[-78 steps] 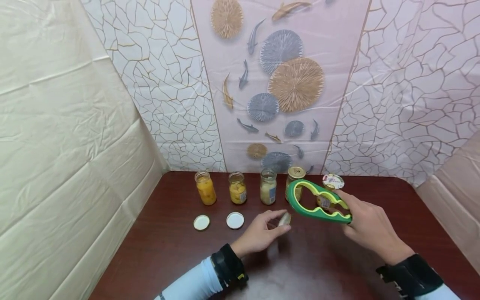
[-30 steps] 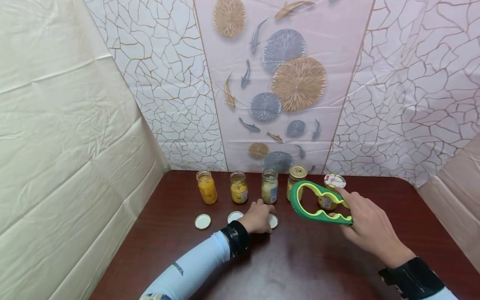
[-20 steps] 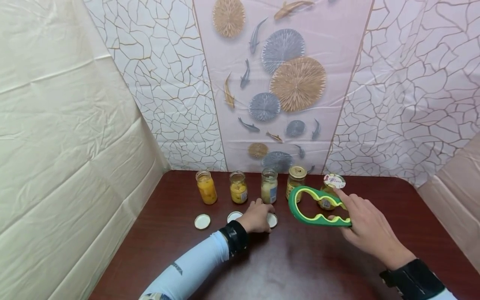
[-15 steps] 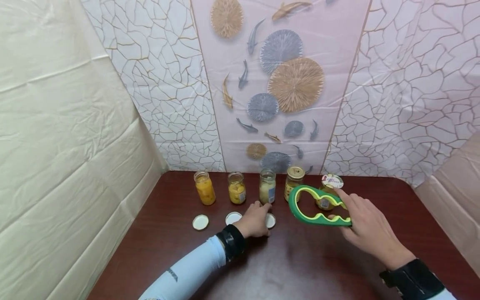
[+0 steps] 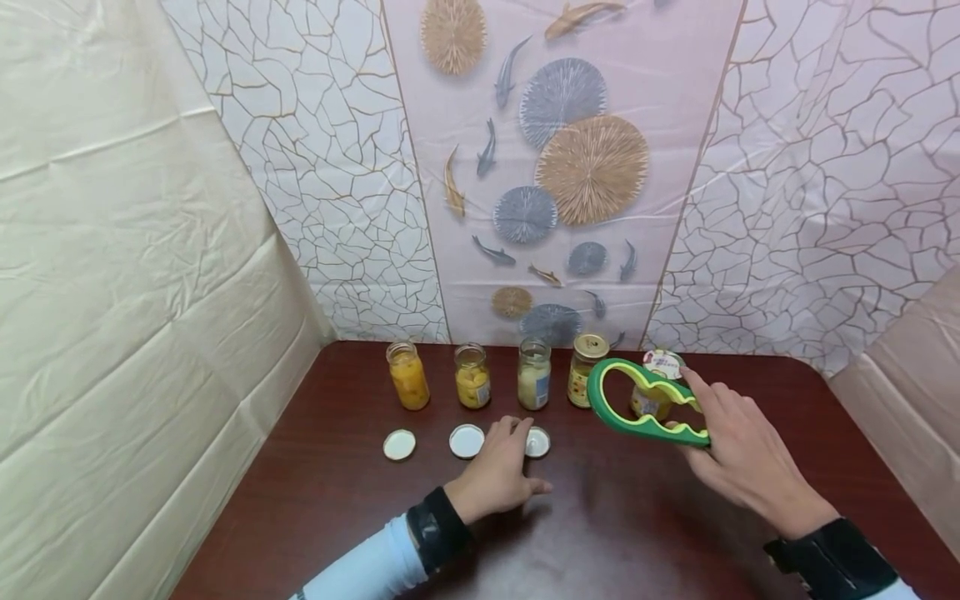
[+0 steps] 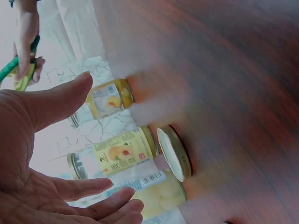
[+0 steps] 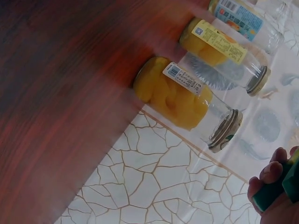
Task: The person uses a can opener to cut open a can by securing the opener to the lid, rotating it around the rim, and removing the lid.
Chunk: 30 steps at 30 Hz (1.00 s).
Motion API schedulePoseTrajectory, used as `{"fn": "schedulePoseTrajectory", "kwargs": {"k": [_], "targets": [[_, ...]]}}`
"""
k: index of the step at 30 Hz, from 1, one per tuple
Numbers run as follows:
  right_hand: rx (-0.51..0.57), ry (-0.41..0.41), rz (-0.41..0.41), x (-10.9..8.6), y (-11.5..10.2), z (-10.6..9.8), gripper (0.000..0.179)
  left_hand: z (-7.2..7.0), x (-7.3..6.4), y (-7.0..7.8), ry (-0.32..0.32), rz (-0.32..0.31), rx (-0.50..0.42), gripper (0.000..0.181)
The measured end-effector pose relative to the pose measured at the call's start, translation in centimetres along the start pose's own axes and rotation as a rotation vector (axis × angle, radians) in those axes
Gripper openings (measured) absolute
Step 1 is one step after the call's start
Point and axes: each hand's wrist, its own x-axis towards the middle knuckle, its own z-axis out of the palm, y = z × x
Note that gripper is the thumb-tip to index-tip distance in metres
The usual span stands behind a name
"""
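My left hand [image 5: 498,471] hovers over the table with fingers spread and holds nothing. Beside its fingertips a jar lid [image 5: 537,442] lies white side up; the left wrist view shows this lid [image 6: 174,154] apart from the hand. My right hand [image 5: 746,462] grips a green jar opener [image 5: 633,426] with a wavy yellow-green inner edge, held in the air. Behind the opener stand a jar with a gold lid [image 5: 591,347] and a jar with a white printed lid [image 5: 663,363], partly hidden. In the right wrist view both jars [image 7: 175,95] have lids on.
Three lidless jars stand in the row: one with orange contents [image 5: 409,383], one with yellow pieces [image 5: 473,387], one with pale contents [image 5: 534,387]. Two more lids, a left one [image 5: 399,445] and a middle one [image 5: 467,442], lie on the dark red table [image 5: 600,533].
My left hand carried a lid leftward, laid it on the table in front of the third jar, then let go and drew back. The right hand keeps the jar opener, shifting slightly.
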Motion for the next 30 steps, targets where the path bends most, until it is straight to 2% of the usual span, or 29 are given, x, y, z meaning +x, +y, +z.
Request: {"fn": "schedulePoseTrajectory", "kwargs": {"k": [3, 7, 12, 15, 19, 22, 25, 27, 30], "targets": [[-0.009, 0.007, 0.005, -0.1, 0.0, 0.0, 0.093, 0.0, 0.2, 0.4, -0.011, 0.003, -0.037, 0.096], [-0.018, 0.015, 0.012, -0.2, -0.1, -0.1, 0.094, 0.6, 1.6, 1.0, -0.027, -0.003, -0.168, 0.090], [-0.013, 0.015, 0.030, -0.2, -0.1, -0.3, 0.093, 2.2, 5.6, 2.0, -0.030, -0.037, -0.304, 0.080], [-0.011, 0.025, 0.029, -0.2, -0.1, -0.3, 0.093, 2.9, 8.1, 2.8, -0.036, -0.072, -0.331, 0.084], [-0.008, 0.029, 0.032, -0.2, -0.1, -0.4, 0.092, 3.0, 10.6, 3.6, -0.036, -0.120, -0.377, 0.091], [-0.007, 0.028, 0.041, -0.3, -0.2, -0.4, 0.092, 3.2, 12.4, 3.8, -0.003, -0.147, -0.403, 0.094], [-0.005, 0.034, 0.043, -0.3, -0.3, -0.4, 0.092, 3.8, 14.2, 3.9, 0.077, -0.149, -0.445, 0.096], [-0.004, 0.040, 0.041, -0.3, -0.3, -0.4, 0.092, 4.3, 15.3, 3.9, 0.146, -0.143, -0.486, 0.089], [-0.002, 0.042, 0.042, -0.3, -0.5, -0.3, 0.092, 5.1, 16.5, 3.8, 0.234, -0.129, -0.540, 0.071]]}}
